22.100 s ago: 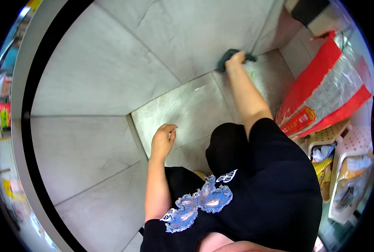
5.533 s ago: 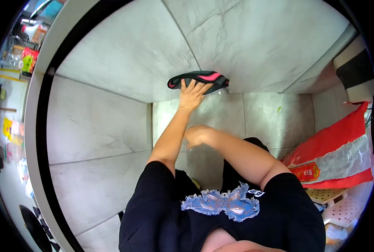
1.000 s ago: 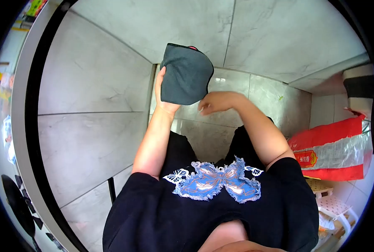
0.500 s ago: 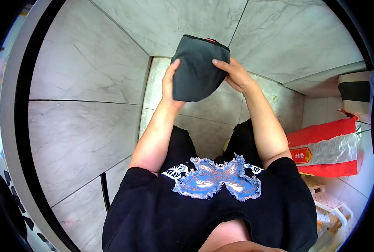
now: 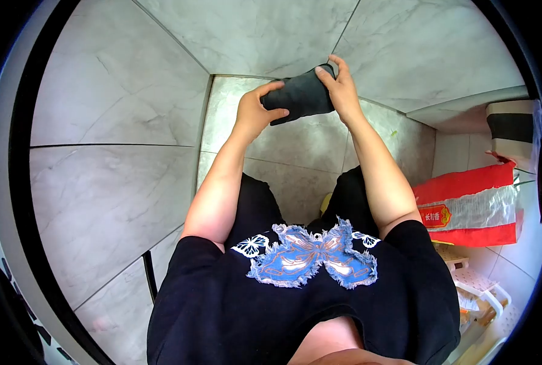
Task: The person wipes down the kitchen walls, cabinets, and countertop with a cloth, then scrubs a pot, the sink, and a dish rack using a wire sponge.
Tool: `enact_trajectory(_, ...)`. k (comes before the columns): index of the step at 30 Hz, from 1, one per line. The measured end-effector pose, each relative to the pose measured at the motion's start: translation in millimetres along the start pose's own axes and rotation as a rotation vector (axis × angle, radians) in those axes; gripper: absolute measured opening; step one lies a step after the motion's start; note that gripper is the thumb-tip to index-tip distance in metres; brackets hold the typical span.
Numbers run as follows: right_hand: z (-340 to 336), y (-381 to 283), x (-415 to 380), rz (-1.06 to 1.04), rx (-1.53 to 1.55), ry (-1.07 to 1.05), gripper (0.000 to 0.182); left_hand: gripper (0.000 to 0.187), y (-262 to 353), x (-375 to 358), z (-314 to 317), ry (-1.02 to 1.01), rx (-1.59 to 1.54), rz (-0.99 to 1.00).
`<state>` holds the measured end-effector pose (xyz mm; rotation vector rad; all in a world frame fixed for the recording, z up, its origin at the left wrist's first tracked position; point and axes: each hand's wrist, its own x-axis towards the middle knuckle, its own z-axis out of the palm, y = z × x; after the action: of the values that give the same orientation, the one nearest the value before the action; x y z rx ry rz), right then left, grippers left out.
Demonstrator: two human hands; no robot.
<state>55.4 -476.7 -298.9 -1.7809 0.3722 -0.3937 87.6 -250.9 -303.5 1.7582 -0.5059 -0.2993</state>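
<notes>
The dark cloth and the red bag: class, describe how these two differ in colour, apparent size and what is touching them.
The dark cloth is charcoal; the red bag has red bands, a silvery, see-through-looking middle and a printed label.
The cloth looks smaller than the bag.
The cloth is held between the left hand and right hand; neither touches the bag.
Both look flexible.

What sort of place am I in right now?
Possibly a kitchen or pantry corner: there are grey marbled tiles, a red-and-clear rice sack and a perforated plastic basket.
</notes>
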Motion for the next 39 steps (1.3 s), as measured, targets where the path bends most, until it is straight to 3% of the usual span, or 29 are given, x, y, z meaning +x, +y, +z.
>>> enact_trajectory(1,-1,-1,-1,-0.079,-0.093,0.001,0.065,0.042,8,-1,-2,0.000,0.115,-0.130)
enact_trajectory(2,-5,-4,-1,-0.076,-0.094,0.003,0.065,0.042,10,-1,-2,-0.003,0.114,-0.131)
enact_trajectory(4,-15,-27,-7,0.077,-0.038,-0.390,0.063,0.036,12,-1,-2,0.134,0.233,-0.217)
enact_trajectory(5,-17,-27,-6,0.082,-0.022,-0.507,0.061,0.033,15,-2,-3,0.209,0.315,-0.088)
enact_trajectory(6,-17,-25,-7,0.083,-0.023,-0.504,0.061,0.033,15,-3,-3,0.206,0.314,-0.087)
enact_trajectory(8,-18,-21,-7,0.015,-0.351,-0.703,0.063,0.031,12,-3,-7,0.347,0.594,0.262)
enact_trajectory(9,-17,-24,-10,0.028,-0.424,-0.675,0.065,0.030,11,-3,-9,0.400,0.690,0.380)
enact_trajectory(11,-12,-17,-7,0.057,-0.433,-0.619,0.064,0.028,10,0,-13,0.048,0.396,0.034)
enact_trajectory(12,-10,-7,-5,0.088,-0.445,-0.572,0.064,0.028,14,0,-11,0.044,0.397,0.052)
enact_trajectory(13,-4,18,-5,-0.099,-0.512,-0.420,0.068,0.027,20,-3,-8,0.103,0.426,0.016)
enact_trajectory(14,1,27,-5,-0.107,-0.514,-0.402,0.068,0.026,25,-4,-6,0.163,0.455,-0.020)
enact_trajectory(16,16,22,-13,0.301,-0.239,-0.351,0.081,0.024,18,-2,2,0.254,0.507,0.100)
enact_trajectory(18,26,-6,-33,0.672,0.276,-0.472,0.097,0.027,23,-5,15,0.425,0.581,0.368)
enact_trajectory(19,31,-10,-38,0.740,0.561,-0.536,0.099,0.028,21,-7,20,0.342,0.616,0.400)
enact_trajectory(20,31,-16,-42,0.683,0.804,-0.665,0.089,0.028,21,-9,27,0.340,0.616,0.427)
enact_trajectory(22,41,-12,-50,0.692,0.989,-0.457,0.068,0.027,32,-14,42,0.256,0.657,0.490)
enact_trajectory(23,40,-7,-48,0.659,1.000,-0.450,0.068,0.027,39,-15,42,0.252,0.662,0.523)
enact_trajectory(25,29,-7,-42,0.668,1.112,-0.397,0.046,0.028,57,-15,39,0.151,0.486,0.591)
enact_trajectory(26,21,-10,-41,0.640,1.122,-0.392,0.046,0.028,63,-18,37,0.144,0.492,0.618)
enact_trajectory(28,0,-41,-36,0.595,1.264,-0.318,0.035,0.029,79,-14,23,0.263,0.402,0.785)
enact_trajectory(30,-36,-56,-31,0.482,1.307,-0.215,0.034,0.027,107,-2,-6,0.427,0.586,0.894)
enact_trajectory(31,-61,-78,-35,0.357,1.311,-0.074,0.032,0.026,128,8,-23,0.508,0.655,0.970)
enact_trajectory(32,-83,-88,-33,0.227,1.246,0.220,0.025,0.027,151,23,-44,0.622,0.754,1.094)
enact_trajectory(33,-110,-101,-34,0.027,1.227,0.308,0.019,0.027,182,37,-64,0.716,0.798,1.189)
enact_trajectory(34,-142,-68,-16,-0.270,1.047,0.483,0.024,0.028,215,48,-83,0.788,0.885,1.268)
enact_trajectory(36,-191,-94,4,-0.563,0.503,0.941,0.040,0.030,276,74,-106,0.882,0.868,1.366)
enact_trajectory(38,-226,-108,25,-0.679,0.352,1.108,0.063,0.034,320,108,-122,0.838,0.924,1.464)
enact_trajectory(39,-234,-111,40,-0.617,0.176,1.189,0.066,0.035,329,130,-124,0.798,0.868,1.459)
